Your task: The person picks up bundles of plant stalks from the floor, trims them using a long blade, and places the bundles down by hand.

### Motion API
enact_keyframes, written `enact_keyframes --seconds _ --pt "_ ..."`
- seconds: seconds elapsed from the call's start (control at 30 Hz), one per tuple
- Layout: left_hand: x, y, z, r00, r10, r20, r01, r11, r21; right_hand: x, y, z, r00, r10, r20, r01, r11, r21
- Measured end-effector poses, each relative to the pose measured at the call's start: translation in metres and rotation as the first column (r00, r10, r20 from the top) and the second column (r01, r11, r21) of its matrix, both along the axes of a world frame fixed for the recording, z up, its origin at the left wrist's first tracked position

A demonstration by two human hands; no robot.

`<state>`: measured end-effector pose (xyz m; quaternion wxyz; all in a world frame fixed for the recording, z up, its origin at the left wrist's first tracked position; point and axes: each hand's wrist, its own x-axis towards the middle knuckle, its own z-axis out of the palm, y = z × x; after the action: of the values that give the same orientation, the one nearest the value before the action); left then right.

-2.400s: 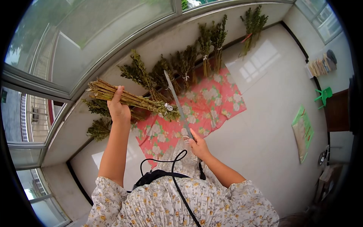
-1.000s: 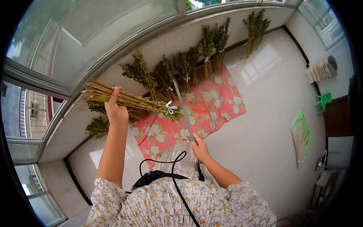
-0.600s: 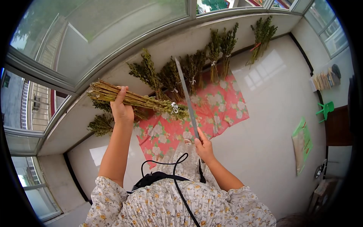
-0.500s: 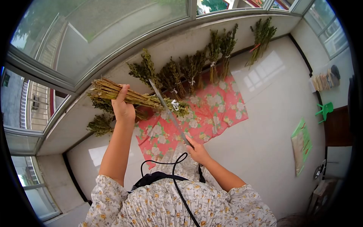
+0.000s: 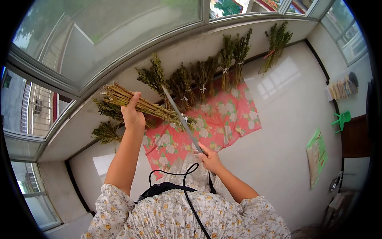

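Blade (image 5: 190, 133) has swung leftward; right hand (image 5: 211, 160) grips it, left hand (image 5: 133, 116) stems (image 5: 149, 107); floral cloth (image 5: 228, 118) on pale floor (image 5: 274, 115).

A white-tied bundle of dried stalks (image 5: 151, 107) tilts midair. A long grey blade (image 5: 188, 128) slants across it, perhaps touching.

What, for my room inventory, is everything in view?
dried stem bundle with white tie: one, tan, held at left
long straight metal blade: one, grey, overlapping the bundle's tied end
upright leafy plant bundles: about nine, green-brown, along the wall
floral cloth: one, pink, on the floor
small plastic seat: one, green, at right
flat packet: one, beige-green, at right
row of unclear pieces: one, beige, at right
framed windows: several, silver, top and left
looped cord: one, black, over the person's front
floral garment: one, white, worn
left hand: one, bare, around stems
right hand: one, bare, around blade
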<state>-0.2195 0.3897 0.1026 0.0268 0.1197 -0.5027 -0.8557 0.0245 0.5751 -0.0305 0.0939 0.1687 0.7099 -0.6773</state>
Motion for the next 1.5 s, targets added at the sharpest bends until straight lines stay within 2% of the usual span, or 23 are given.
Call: enact_keyframes --seconds 0.07,0.17,0.2,0.27,0.3,0.33,0.4,0.47,0.53,0.6,0.67,0.8,0.83,0.87,0.93,1.0,1.07,1.1,1.17,1.3,1.4,1.43,1.5 --pt "0.002 -0.004 0.001 1.0 -0.008 -0.016 0.008 1.0 0.016 -0.003 0.01 0.018 0.988 -0.076 0.135 0.093 0.989 -0.119" --pt "0.001 -0.003 0.005 1.0 0.015 0.0 -0.015 0.999 0.03 -0.013 0.023 0.036 0.941 -0.327 -0.084 0.305 0.931 -0.199" --pt "0.0 -0.003 0.004 1.0 0.014 -0.004 -0.014 0.999 0.04 -0.013 0.02 0.039 0.941 -0.327 -0.089 0.305 0.931 -0.198" --pt "-0.002 0.002 -0.001 1.0 0.012 -0.008 -0.012 0.998 0.061 -0.005 0.007 0.042 0.995 -0.097 -0.021 0.094 0.988 -0.122" --pt "-0.002 0.004 -0.005 0.999 0.035 -0.019 -0.033 0.998 0.056 -0.004 -0.006 0.04 0.969 0.043 -0.242 -0.02 0.995 0.096" --pt "-0.002 0.005 -0.007 0.998 0.056 -0.031 -0.054 0.997 0.049 -0.003 -0.003 0.04 0.97 0.044 -0.241 -0.02 0.995 0.098" --pt "-0.003 0.004 -0.007 0.999 0.035 -0.032 -0.034 0.999 0.015 -0.006 0.004 0.045 0.992 0.125 0.003 -0.125 0.992 -0.026" --pt "-0.003 0.004 -0.006 0.999 0.015 -0.033 -0.015 1.0 -0.017 -0.009 0.002 0.053 1.0 0.021 -0.018 -0.022 0.999 -0.036" --pt "-0.001 0.007 -0.005 0.998 0.025 -0.051 -0.025 1.0 0.01 -0.004 -0.005 0.053 0.967 0.189 -0.171 -0.16 0.973 0.166" --pt "-0.001 0.007 -0.002 1.0 0.012 -0.029 -0.012 1.0 -0.005 -0.006 0.002 0.054 0.976 0.178 -0.124 -0.169 0.982 0.08" --pt "-0.001 0.005 -0.003 1.0 0.009 -0.005 -0.009 1.0 -0.021 -0.009 0.006 0.054 0.998 -0.048 0.049 0.057 0.978 -0.199" --pt "-0.004 0.004 -0.008 1.0 0.031 -0.004 -0.031 0.999 -0.026 -0.008 0.0 0.048 0.986 0.132 -0.105 -0.139 0.989 -0.055" --pt "-0.003 0.002 -0.009 0.999 0.036 0.022 -0.035 0.999 -0.028 -0.011 0.003 0.059 0.997 -0.002 0.072 0.02 0.966 -0.257" --pt "-0.002 0.002 -0.01 0.999 0.038 0.026 -0.037 0.999 -0.029 -0.007 0.001 0.053 0.997 0.001 0.076 0.019 0.966 -0.258" --pt "-0.001 0.003 -0.008 0.999 0.027 -0.027 -0.027 1.0 -0.009 -0.003 -0.004 0.046 0.978 0.183 -0.104 -0.178 0.982 0.057" --pt "-0.003 0.004 -0.006 1.0 0.023 -0.015 -0.024 1.0 -0.012 -0.002 0.0 0.051 0.984 0.14 -0.106 -0.146 0.988 -0.051" --pt "0.0 0.0 -0.003 0.999 0.032 0.001 -0.032 0.999 -0.016 -0.006 0.015 0.06 0.983 -0.11 0.15 0.155 0.929 -0.335" --pt "0.001 -0.003 -0.002 1.0 0.023 -0.002 -0.023 1.0 -0.003 -0.004 0.023 0.053 0.983 -0.104 0.152 0.15 0.93 -0.336" --pt "0.0 -0.005 0.001 1.0 0.01 -0.007 -0.01 1.0 0.012 -0.002 0.038 0.025 0.944 -0.329 0.015 0.322 0.914 -0.249" --pt "0.001 -0.002 0.011 1.0 0.002 -0.029 -0.001 1.0 0.024 0.028 0.009 -0.018 0.991 -0.132 0.019 0.133 0.989 -0.069" --pt "-0.001 0.002 0.013 0.998 0.0 -0.065 0.002 0.999 0.032 0.029 0.003 -0.005 0.961 -0.141 0.238 0.204 0.941 -0.268" --pt "0.001 0.0 0.013 0.996 -0.001 -0.084 0.004 0.999 0.039 0.026 0.001 -0.006 0.936 -0.278 0.214 0.328 0.911 -0.249" --pt "0.003 0.0 0.016 0.998 0.012 -0.055 -0.011 1.0 0.017 0.029 -0.007 -0.015 0.972 -0.15 0.18 0.19 0.955 -0.228"
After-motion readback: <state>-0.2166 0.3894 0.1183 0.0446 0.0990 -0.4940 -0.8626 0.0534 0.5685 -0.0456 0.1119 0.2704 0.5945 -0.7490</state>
